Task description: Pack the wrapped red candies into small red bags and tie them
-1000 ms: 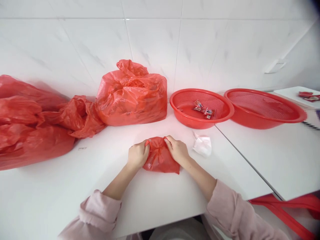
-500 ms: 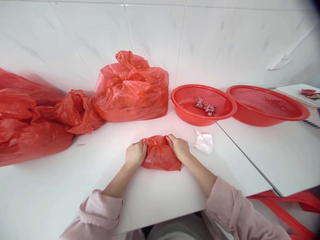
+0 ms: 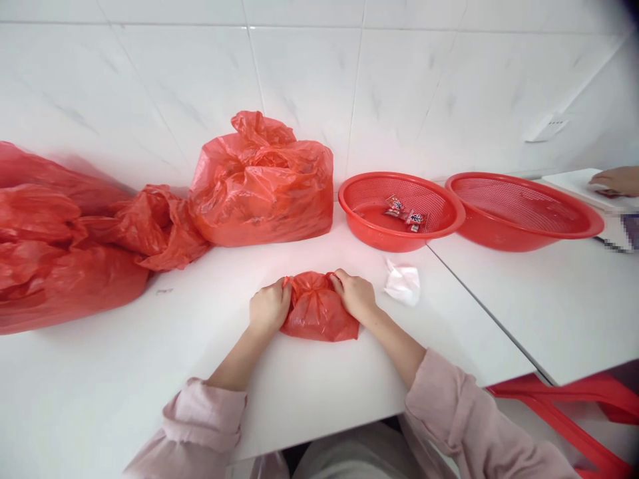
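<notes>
A small red plastic bag (image 3: 315,309) lies on the white table (image 3: 319,392) in front of me. My left hand (image 3: 269,306) grips its left side with the fingers curled. On the bag's right side my right hand (image 3: 355,293) is closed on the plastic near the top. Both hands rest on the table, pinching the bag's gathered upper edge between them.
A crumpled white tissue (image 3: 402,281) lies just right of my right hand. Behind stand a stuffed red bag (image 3: 262,183), large red bags (image 3: 64,246) at the left, a red basket (image 3: 399,213) with a few wrapped sweets, and a second red basket (image 3: 524,211). Another person's hand (image 3: 615,181) shows at far right.
My hands have stayed on the small bag with barely any shift. Another person's hand has come into view at the far right.
</notes>
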`<state>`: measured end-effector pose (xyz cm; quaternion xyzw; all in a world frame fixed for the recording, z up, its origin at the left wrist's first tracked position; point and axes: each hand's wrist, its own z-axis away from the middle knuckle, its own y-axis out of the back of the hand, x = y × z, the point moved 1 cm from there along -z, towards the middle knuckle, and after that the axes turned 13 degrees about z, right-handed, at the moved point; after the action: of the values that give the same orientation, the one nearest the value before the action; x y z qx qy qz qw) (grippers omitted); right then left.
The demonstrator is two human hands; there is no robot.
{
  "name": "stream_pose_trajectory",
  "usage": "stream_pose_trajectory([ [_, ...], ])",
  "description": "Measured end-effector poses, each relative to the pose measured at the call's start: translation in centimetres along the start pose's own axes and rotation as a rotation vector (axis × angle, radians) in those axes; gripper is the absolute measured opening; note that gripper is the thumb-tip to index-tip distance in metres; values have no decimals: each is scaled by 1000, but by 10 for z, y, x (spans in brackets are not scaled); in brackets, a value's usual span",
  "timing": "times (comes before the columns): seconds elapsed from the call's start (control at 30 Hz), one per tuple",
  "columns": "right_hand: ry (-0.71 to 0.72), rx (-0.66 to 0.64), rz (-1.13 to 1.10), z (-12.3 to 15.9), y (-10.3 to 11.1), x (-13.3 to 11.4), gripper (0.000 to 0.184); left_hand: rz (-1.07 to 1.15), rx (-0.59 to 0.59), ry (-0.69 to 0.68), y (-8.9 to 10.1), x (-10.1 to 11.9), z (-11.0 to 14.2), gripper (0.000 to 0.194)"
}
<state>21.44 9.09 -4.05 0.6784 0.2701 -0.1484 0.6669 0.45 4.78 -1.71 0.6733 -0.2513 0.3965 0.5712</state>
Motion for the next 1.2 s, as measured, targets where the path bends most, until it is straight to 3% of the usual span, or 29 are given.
stream_pose_trajectory([
  [0.23, 44, -38, -625, -5, 36, -4, 39, 766, -71, 5, 32, 13, 18, 36],
  [0.4, -70, -177, -1266, 0, 41, -26, 39, 1279, 36, 78, 32, 16, 28, 25],
  [0.57, -197, -186, -1210, -8, 32, -8, 44, 1511, 132, 229, 36, -2, 30, 29],
  [0.7, -229, -190, -1141, -16, 24, 15, 45, 1545, 167, 325, 36, -16, 33, 32],
  [0.83, -180, -134, -1073, -17, 29, 12, 43, 1525, 166, 294, 36, -12, 33, 33],
  [0.93, -96, -81, -1007, -8, 49, -14, 38, 1500, 147, 176, 42, 15, 31, 31],
  [1.0, 37, -103, -914, 3, 65, -41, 27, 1336, 83, 15, 47, 43, 30, 28],
  [1.13, 431, -414, -643, 24, 81, -96, 34, 713, -81, -321, 48, 93, 27, 18],
  [1.2, 445, -495, -689, 24, 80, -107, 23, 758, -166, -350, 47, 99, 21, 25],
])
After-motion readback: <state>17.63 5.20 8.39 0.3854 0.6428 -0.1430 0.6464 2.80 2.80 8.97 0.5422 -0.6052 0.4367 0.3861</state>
